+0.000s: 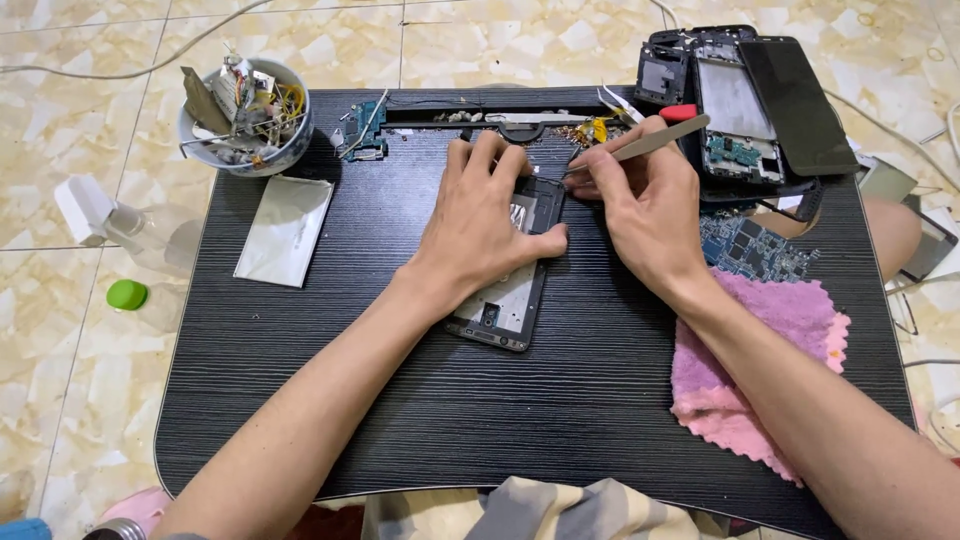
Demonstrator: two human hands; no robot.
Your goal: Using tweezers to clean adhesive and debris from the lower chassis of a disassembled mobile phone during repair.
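the black worktop [300, 400] carries everything. the opened phone frame [510, 300] lies at its middle, pinned flat under the left hand [480, 225], whose grip is spread apart over the upper half, thumb on the right edge. just right of that grip, the right hand [640, 205] has its grip pinched together on metal tweezers [650, 143], tip touching the frame's top corner. a pink cloth [770, 370] lies under the right forearm. a bowl of parts [245, 115] stands well left of both.
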